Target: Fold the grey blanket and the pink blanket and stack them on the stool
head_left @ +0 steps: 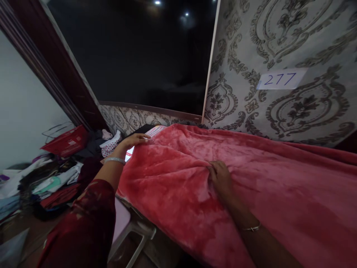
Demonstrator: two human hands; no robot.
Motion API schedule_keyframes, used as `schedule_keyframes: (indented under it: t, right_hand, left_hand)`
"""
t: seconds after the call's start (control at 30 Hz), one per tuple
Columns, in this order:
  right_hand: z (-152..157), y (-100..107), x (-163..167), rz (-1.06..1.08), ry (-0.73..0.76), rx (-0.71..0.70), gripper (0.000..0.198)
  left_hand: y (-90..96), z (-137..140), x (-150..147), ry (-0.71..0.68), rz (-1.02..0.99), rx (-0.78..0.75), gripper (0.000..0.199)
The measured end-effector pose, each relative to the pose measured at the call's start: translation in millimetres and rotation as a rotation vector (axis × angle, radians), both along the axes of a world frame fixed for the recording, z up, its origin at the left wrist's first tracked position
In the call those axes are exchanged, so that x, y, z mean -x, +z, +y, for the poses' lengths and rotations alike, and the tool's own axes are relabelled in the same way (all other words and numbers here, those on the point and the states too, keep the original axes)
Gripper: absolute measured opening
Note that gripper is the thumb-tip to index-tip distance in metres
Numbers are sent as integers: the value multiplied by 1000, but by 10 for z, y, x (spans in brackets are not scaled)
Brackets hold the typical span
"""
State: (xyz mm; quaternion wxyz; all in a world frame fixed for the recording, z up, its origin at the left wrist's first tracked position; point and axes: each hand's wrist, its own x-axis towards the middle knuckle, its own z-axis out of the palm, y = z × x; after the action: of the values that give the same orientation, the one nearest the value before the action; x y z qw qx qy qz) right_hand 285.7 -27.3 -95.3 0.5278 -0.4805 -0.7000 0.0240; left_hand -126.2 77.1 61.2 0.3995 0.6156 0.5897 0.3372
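Note:
A red plush blanket (173, 178) is spread over a long raised surface, with ripples and folds across it. My left hand (136, 140) rests at the blanket's far left corner, its fingers stretched out along the edge. Near the middle, my right hand (220, 176) has its fingers closed on a gathered fold of the blanket, and creases run out from that point. Striped cloth (154, 131) shows beyond my left fingertips. What lies under the blanket is mostly hidden.
A pale plastic stool (143, 233) stands below the blanket's left edge. Piled clothes (58, 182) and a red basket (67, 140) are on the left. Behind are a large dark screen (134, 56) and a patterned wall with a paper (281, 79) marked 277.

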Motion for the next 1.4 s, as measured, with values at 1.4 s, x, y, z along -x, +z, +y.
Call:
schedule_keyframes:
  t: [1.4]
  right_hand:
    - [-1183, 2481, -1840, 116, -216, -35, 35]
  left_hand:
    - [1697, -1168, -1407, 31, 81, -840, 21]
